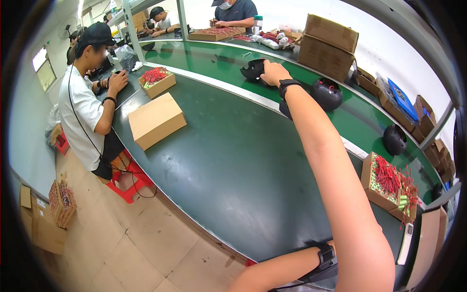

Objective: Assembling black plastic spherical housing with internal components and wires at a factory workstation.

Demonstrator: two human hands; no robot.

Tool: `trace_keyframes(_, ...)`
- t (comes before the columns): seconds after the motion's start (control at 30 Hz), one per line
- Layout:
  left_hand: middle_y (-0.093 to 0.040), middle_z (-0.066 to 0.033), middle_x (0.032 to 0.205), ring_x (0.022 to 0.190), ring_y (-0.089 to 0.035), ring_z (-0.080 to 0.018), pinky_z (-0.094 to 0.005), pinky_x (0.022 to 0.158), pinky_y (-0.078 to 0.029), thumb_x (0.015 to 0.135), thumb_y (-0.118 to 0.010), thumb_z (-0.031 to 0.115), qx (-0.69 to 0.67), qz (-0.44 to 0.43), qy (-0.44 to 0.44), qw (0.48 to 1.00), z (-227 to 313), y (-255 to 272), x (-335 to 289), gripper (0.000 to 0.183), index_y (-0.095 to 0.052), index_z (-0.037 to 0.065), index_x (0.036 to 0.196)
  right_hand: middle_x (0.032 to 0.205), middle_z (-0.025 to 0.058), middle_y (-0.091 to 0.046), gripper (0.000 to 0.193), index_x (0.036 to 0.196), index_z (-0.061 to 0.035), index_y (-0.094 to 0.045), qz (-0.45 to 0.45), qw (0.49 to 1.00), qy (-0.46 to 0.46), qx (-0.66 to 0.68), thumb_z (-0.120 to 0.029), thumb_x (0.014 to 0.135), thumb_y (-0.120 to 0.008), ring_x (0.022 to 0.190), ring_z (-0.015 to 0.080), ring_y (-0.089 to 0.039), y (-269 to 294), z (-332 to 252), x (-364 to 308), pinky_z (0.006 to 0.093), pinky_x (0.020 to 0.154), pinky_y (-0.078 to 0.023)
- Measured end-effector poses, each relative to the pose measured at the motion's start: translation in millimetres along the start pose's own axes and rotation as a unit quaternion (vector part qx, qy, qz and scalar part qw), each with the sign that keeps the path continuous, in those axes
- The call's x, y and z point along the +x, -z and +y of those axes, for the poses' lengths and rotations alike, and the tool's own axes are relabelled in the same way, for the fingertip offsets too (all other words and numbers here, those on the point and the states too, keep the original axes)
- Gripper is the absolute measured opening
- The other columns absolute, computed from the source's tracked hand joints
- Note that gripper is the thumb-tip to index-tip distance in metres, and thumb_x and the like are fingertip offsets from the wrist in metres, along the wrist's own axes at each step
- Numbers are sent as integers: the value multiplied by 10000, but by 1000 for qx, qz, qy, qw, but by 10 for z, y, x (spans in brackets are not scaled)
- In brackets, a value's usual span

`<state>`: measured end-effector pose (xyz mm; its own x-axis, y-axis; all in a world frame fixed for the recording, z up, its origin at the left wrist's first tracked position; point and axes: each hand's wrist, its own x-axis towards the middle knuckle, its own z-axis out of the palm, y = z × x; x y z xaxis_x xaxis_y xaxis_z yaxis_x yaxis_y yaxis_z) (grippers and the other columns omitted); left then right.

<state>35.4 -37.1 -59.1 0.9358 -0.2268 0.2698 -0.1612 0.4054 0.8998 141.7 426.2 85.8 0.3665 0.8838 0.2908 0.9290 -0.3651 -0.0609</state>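
Note:
My right arm stretches far across the green bench. My right hand (275, 73) has its fingers closed on the edge of a black rounded shell (252, 71) on the green conveyor belt. My left forearm comes in low, with a black band at the wrist. Only a sliver of my left hand (332, 245) shows past that band; its fingers are hidden behind my right arm. Another black shell (327, 94), with a bit of red inside, sits on the belt right of my right wrist. Farther right stands a third black shell (394, 139).
An open box of red-wired parts (384, 180) stands at the right edge, near a white flat device (405, 244). A brown carton (158, 119) lies at left on the bench (228, 180). Beyond it, a co-worker (87, 102) sits beside another box of red parts (158, 83).

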Motion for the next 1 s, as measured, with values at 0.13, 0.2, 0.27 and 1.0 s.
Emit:
trace_keyframes(0.13, -436, -47, 530, 522, -449, -119, -346, 489, -328, 797, -628, 165, -147, 8, 51, 988, 82, 21, 34, 326, -419, 30, 587, 1032, 204, -638, 502, 1229, -45, -448, 31, 999, -11, 43, -265, 813, -621, 972, 367, -614, -220, 61, 93, 443, 833, -485)
trace_keyframes(0.2, -432, -59, 528, 510, -432, -120, -356, 486, -316, 793, -627, 159, -106, 57, 101, 988, 300, 23, -29, 330, -415, 23, 580, 1029, 197, -643, 565, 1300, -99, -406, 8, 1000, -16, 16, -268, 810, -628, 956, 347, -629, -296, 19, 83, 441, 806, -497)
trace_keyframes(0.27, -415, -63, 517, 502, -389, -117, -341, 484, -304, 801, -615, 148, 51, 135, -146, 979, 443, 26, -140, 335, -408, 8, 578, 1016, 186, -649, 619, 1363, -179, -359, 4, 999, -46, 0, -244, 805, -619, 936, 330, -642, -384, -39, 67, 442, 774, -506)
trace_keyframes(1.0, -611, -96, 847, 828, -547, -110, -313, 683, -448, 842, -631, 209, -379, 24, 88, 921, 114, 94, -231, 232, -561, -2, 776, 890, 167, -668, 226, 946, -106, -647, 157, 958, 76, 228, -166, 735, -700, 836, 295, -649, 330, 656, -389, 385, 740, -489)
